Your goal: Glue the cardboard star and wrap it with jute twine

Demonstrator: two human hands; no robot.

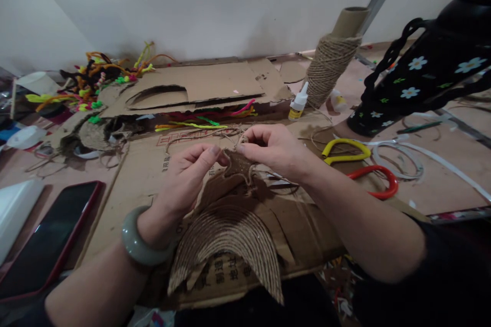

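Between my hands is a small brown star-shaped cardboard piece (238, 164) with twine along its edge. My left hand (192, 176) pinches its left side between thumb and finger. At its top, my right hand (274, 150) is closed, fingertips pressed on the twine (242, 139) there. Below them a crescent of coiled twine (230, 227) lies on a printed cardboard sheet (134, 189). Scissors with one yellow and one red handle (378, 169) lie under my right forearm, their blades partly hidden.
A twine spool (332, 64) and a small glue bottle (299, 103) stand at the back, left of a black flowered bottle (425, 61). Colourful pipe cleaners (103, 74) and cut cardboard (215, 82) lie behind. At left is a phone (53, 237).
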